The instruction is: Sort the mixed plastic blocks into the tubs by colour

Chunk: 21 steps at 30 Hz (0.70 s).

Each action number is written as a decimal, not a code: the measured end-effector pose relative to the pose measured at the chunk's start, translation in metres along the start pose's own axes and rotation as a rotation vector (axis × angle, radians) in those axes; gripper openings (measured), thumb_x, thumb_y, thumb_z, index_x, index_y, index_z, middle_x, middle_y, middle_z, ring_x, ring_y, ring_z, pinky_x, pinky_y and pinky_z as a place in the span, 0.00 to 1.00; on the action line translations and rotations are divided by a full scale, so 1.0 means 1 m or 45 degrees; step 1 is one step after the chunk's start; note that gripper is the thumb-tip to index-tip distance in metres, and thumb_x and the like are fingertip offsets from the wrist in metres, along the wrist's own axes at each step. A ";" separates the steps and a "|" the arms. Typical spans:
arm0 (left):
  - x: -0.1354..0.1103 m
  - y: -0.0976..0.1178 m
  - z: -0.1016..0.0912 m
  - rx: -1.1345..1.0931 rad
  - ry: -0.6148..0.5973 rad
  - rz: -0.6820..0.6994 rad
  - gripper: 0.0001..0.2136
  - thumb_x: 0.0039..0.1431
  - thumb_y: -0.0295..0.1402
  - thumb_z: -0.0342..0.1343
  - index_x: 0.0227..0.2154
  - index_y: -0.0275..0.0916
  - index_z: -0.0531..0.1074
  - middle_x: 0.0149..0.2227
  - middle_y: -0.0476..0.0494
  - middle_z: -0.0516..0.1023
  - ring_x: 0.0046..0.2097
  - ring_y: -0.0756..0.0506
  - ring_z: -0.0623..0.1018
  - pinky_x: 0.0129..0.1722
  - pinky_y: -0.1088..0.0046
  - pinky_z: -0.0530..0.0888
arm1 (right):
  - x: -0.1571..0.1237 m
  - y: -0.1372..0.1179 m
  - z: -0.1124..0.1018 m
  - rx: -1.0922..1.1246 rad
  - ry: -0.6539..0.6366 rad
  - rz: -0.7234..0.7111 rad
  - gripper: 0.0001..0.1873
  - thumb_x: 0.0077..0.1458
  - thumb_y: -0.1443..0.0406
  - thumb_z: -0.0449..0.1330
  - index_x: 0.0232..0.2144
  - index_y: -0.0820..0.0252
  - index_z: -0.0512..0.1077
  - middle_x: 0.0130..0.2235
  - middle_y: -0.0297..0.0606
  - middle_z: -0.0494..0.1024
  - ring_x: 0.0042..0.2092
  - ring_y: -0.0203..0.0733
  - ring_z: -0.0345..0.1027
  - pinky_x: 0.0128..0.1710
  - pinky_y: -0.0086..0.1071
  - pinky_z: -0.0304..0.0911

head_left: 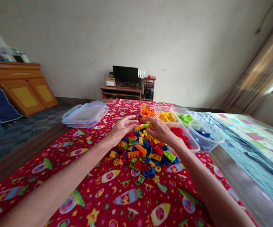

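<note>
A heap of small plastic building blocks (pixel 143 151) in red, blue, yellow, orange and green lies on a red rocket-print cloth (pixel 117 195). My left hand (pixel 123 126) rests at the far left edge of the heap, fingers stretched out over the blocks. At the far right edge my right hand (pixel 159 130) has its fingers curled round an orange block (pixel 150 125). Beyond the heap stand clear tubs: orange blocks (pixel 147 112), yellow blocks (pixel 166 116), green blocks (pixel 185 118), red blocks (pixel 181 134).
A round clear bowl with blue blocks (pixel 205 134) stands at the right. A stack of clear lids (pixel 85 115) lies at the far left of the cloth. A patterned blue cover (pixel 250 138) lies to the right. A wooden cabinet (pixel 23 86) and a monitor desk (pixel 125 83) stand by the wall.
</note>
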<state>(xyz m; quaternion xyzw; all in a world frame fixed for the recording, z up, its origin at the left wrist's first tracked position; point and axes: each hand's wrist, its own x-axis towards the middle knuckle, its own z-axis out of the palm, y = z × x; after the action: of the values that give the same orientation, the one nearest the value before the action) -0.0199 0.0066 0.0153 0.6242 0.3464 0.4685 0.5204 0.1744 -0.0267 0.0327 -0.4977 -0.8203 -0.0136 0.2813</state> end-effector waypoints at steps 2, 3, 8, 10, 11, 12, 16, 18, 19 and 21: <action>-0.003 0.004 0.006 -0.092 0.019 -0.057 0.28 0.48 0.39 0.66 0.51 0.37 0.66 0.49 0.37 0.76 0.46 0.44 0.78 0.44 0.70 0.76 | 0.000 -0.010 -0.002 0.056 -0.019 -0.046 0.19 0.55 0.66 0.54 0.49 0.60 0.68 0.31 0.36 0.76 0.32 0.37 0.66 0.32 0.28 0.54; -0.004 0.005 0.008 -0.117 0.018 -0.066 0.28 0.48 0.40 0.66 0.51 0.37 0.66 0.49 0.37 0.76 0.45 0.45 0.78 0.43 0.71 0.76 | 0.000 -0.015 -0.002 0.070 -0.027 -0.063 0.19 0.55 0.65 0.55 0.50 0.60 0.68 0.32 0.37 0.77 0.33 0.37 0.67 0.32 0.27 0.54; -0.004 0.005 0.010 0.025 -0.084 0.044 0.26 0.52 0.45 0.61 0.51 0.37 0.67 0.45 0.39 0.78 0.43 0.44 0.79 0.43 0.68 0.76 | -0.002 -0.025 -0.002 0.010 -0.033 -0.075 0.13 0.58 0.64 0.55 0.44 0.63 0.72 0.31 0.41 0.78 0.32 0.37 0.69 0.31 0.28 0.53; -0.002 0.005 0.002 0.316 -0.146 0.180 0.22 0.55 0.47 0.57 0.48 0.37 0.71 0.43 0.40 0.79 0.43 0.43 0.79 0.44 0.66 0.75 | -0.002 -0.020 -0.002 -0.003 0.006 -0.070 0.13 0.60 0.63 0.53 0.42 0.64 0.72 0.31 0.41 0.78 0.32 0.38 0.69 0.31 0.28 0.53; 0.000 0.005 -0.002 0.511 -0.174 0.256 0.20 0.55 0.47 0.57 0.44 0.38 0.73 0.41 0.41 0.79 0.42 0.43 0.78 0.45 0.65 0.75 | -0.002 -0.017 -0.003 0.001 0.034 -0.058 0.13 0.60 0.63 0.53 0.41 0.64 0.72 0.32 0.42 0.78 0.32 0.38 0.69 0.31 0.28 0.54; 0.001 0.005 -0.007 0.715 -0.206 0.326 0.17 0.56 0.45 0.57 0.41 0.38 0.75 0.40 0.42 0.79 0.42 0.43 0.78 0.45 0.65 0.74 | -0.001 -0.013 -0.003 0.013 0.064 -0.039 0.12 0.60 0.63 0.53 0.41 0.64 0.72 0.32 0.42 0.78 0.33 0.38 0.69 0.32 0.28 0.54; 0.005 0.001 -0.023 1.263 -0.383 0.494 0.09 0.56 0.38 0.57 0.33 0.39 0.77 0.36 0.44 0.79 0.41 0.44 0.77 0.47 0.66 0.71 | 0.001 -0.003 -0.004 0.101 0.140 0.067 0.12 0.59 0.63 0.55 0.42 0.64 0.72 0.33 0.42 0.78 0.34 0.39 0.70 0.34 0.28 0.56; 0.007 -0.003 -0.026 1.347 -0.490 0.519 0.07 0.57 0.35 0.57 0.34 0.39 0.77 0.36 0.44 0.79 0.42 0.44 0.76 0.47 0.68 0.70 | 0.002 -0.001 -0.003 0.137 0.130 0.100 0.13 0.59 0.63 0.55 0.42 0.65 0.72 0.31 0.41 0.78 0.33 0.38 0.69 0.33 0.28 0.56; 0.007 -0.006 -0.027 1.363 -0.533 0.524 0.07 0.57 0.35 0.56 0.34 0.39 0.77 0.36 0.43 0.78 0.42 0.45 0.76 0.47 0.68 0.69 | 0.003 -0.001 -0.003 0.151 0.117 0.109 0.13 0.59 0.63 0.54 0.42 0.65 0.72 0.30 0.40 0.77 0.32 0.37 0.69 0.32 0.28 0.56; 0.008 -0.011 -0.028 1.368 -0.575 0.527 0.07 0.57 0.35 0.56 0.32 0.40 0.78 0.36 0.43 0.78 0.41 0.45 0.75 0.47 0.69 0.69 | 0.003 -0.001 -0.002 0.174 0.089 0.112 0.12 0.59 0.63 0.55 0.41 0.64 0.72 0.29 0.38 0.77 0.31 0.36 0.67 0.31 0.27 0.55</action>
<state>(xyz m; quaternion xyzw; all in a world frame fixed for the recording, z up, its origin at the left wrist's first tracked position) -0.0435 0.0252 0.0068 0.9370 0.2870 0.1762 0.0922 0.1735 -0.0250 0.0357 -0.5121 -0.7863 0.0375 0.3436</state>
